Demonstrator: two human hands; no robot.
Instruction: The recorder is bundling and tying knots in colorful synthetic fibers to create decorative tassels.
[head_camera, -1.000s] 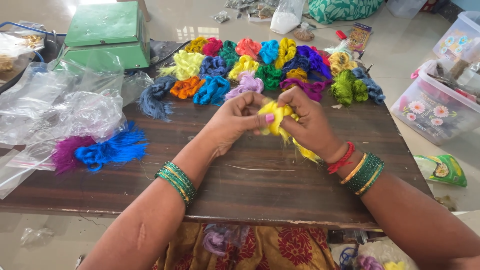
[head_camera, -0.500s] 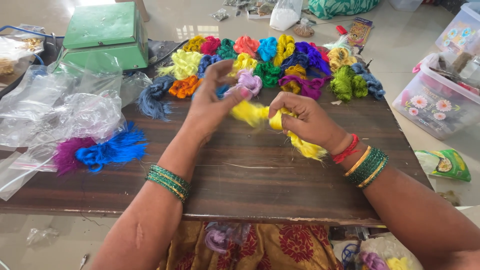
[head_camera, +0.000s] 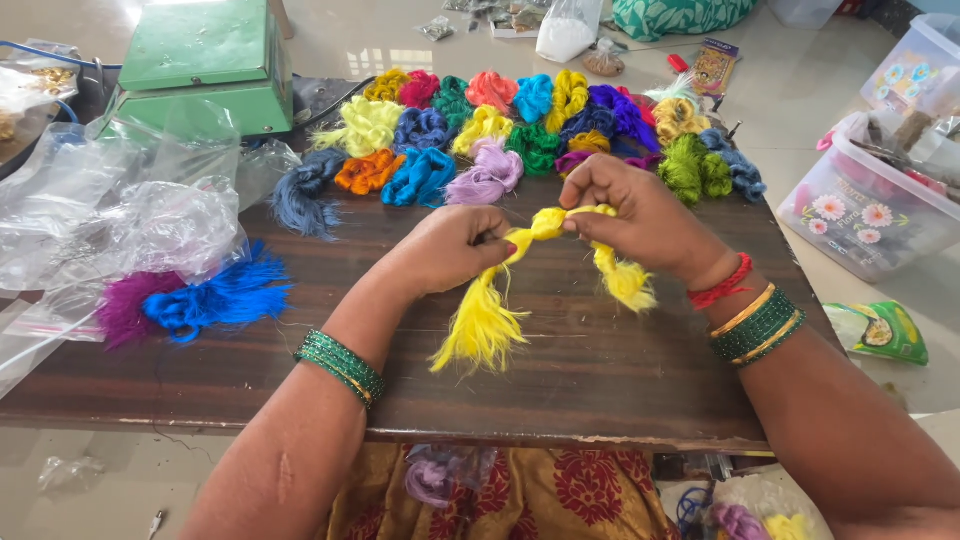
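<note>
Holding a yellow thread bundle (head_camera: 545, 225) over the middle of the dark wooden table (head_camera: 560, 395), you are gripping it with both hands. Your left hand (head_camera: 450, 248) is closed on it at one end of the twisted middle part, with a frayed yellow tail fanning down below it toward the table. Your right hand (head_camera: 640, 215) is pinching the other end of the twist, its fingers curled shut around the strand, and a shorter yellow tuft is hanging beneath it. Green bangles (head_camera: 342, 362) are sitting on your left wrist; green and gold bangles (head_camera: 757, 325) and a red thread band (head_camera: 720, 285) are sitting on your right. Just beyond your hands, a row of coiled thread bundles (head_camera: 520, 130) in many colours is lying along the far edge of the table. To your left, a blue thread tassel (head_camera: 220, 298) and a purple one (head_camera: 125, 305) are lying touching each other beside crumpled clear plastic bags (head_camera: 120, 215). A green weighing scale (head_camera: 205, 65) is standing at the far left corner. A clear plastic box (head_camera: 865, 200) with flower prints is sitting on the floor to your right.
</note>
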